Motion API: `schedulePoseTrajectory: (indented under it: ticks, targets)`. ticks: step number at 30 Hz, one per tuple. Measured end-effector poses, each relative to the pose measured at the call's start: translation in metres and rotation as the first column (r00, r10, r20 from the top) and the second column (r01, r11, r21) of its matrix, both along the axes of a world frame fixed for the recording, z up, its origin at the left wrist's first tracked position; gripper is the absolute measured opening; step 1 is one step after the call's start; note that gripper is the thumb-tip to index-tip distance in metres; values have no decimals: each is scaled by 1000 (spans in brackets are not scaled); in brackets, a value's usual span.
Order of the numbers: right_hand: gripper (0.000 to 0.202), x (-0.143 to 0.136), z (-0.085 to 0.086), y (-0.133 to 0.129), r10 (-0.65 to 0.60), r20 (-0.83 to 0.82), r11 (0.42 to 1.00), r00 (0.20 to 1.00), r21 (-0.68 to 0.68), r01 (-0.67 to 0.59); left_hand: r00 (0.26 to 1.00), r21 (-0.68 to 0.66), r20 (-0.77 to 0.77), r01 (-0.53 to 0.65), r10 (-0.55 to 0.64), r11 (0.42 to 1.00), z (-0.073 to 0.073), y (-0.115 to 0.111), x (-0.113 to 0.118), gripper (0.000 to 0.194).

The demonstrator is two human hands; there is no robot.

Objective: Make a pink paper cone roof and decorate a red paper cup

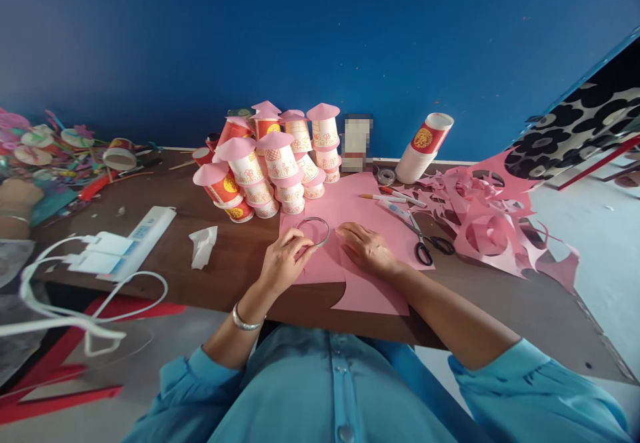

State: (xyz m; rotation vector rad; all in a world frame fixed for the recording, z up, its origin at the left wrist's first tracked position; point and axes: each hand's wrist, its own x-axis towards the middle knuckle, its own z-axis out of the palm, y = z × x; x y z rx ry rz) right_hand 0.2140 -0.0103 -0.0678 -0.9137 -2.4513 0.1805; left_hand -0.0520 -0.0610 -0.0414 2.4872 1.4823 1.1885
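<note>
My left hand (pixel 283 261) pinches the near edge of a thin, round, silvery ring (pixel 327 224) lying on or just above pink paper (pixel 320 271). A bracelet (pixel 246 318) circles my left wrist. My right hand (pixel 367 248) rests on the same paper to the right of the ring, palm down with fingers stretched out. Scissors (pixel 424 242) with black handles lie right of that hand. Two markers, one with an orange cap (pixel 369 196) and one with a red cap (pixel 387 190), lie on the paper beyond it.
Paper-cup towers (pixel 291 171) with pink cone roofs stand at the back. Cut pink scraps (pixel 493 230) cover the right side. A cup stack (pixel 419 156) leans near a tape roll (pixel 386 176). At left are a tissue (pixel 203 246), a power strip (pixel 145 243) with cables, and craft items (pixel 120 156).
</note>
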Motion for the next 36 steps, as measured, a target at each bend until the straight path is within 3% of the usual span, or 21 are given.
schedulePoseTrajectory:
  ticks: [7,12,18,23,26,29,32,36]
  targets:
    - [31,-4,5,-1,8,141,995,990,95,-22,993,-16,-64,-104,103,994,2,-17,-21,19]
    - [29,-3,1,1,25,114,991,993,124,-39,967,41,-152,-199,203,979,1,-28,-47,15]
    - [25,-4,-5,1,31,47,991,998,127,-37,887,113,-224,-387,403,915,0,-38,-96,20]
    - [22,-2,-4,0,30,54,995,998,96,-35,874,118,-237,-407,424,906,-8,-41,-113,20]
    - [21,0,-2,1,42,66,995,997,90,-48,890,105,-246,-369,384,923,-9,-42,-108,18]
    - [21,1,0,1,59,37,992,998,109,-62,920,128,-229,-297,319,946,0,-41,-89,11]
    - [26,3,3,1,44,-15,990,999,135,-41,958,129,-226,-151,177,980,13,-36,-56,6]
    - [27,12,5,5,-101,-47,986,994,128,107,974,42,-225,49,-39,998,18,-19,-8,9]
